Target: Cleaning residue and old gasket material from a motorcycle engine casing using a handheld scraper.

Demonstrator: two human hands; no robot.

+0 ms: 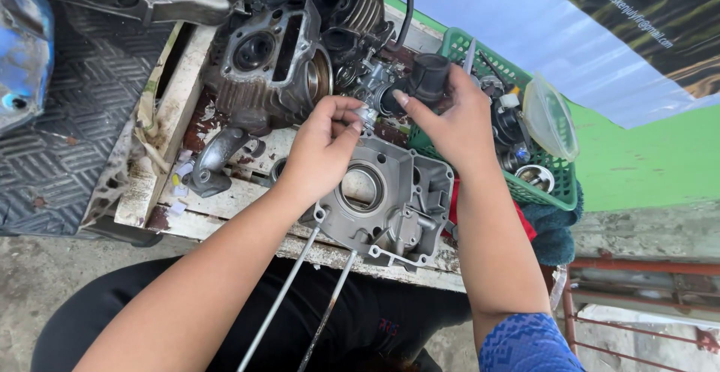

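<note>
A: What is lying nearest the person?

B: Two thin steel rods [300, 304] are running out from under the grey engine cover [390, 199], which is resting on the worn white bench [180, 109].

A: And the hands?

B: Just above the cover, the left hand [319, 151] is pinching a small metal fitting [367, 117] between curled fingertips. The right hand [454, 121] is closing around a carburetor [386, 87], fingers wrapping its black rubber intake [429, 76]. The fitting is touching the carburetor's side.

A: What is sitting around the cover?

B: Left of it, a curved grey pipe [214, 162] is lying on the bench. Right of it, a green basket [540, 184] is holding a clear lens [551, 117] and small parts. Beyond the cover, a finned cylinder head [270, 64] is standing.
</note>
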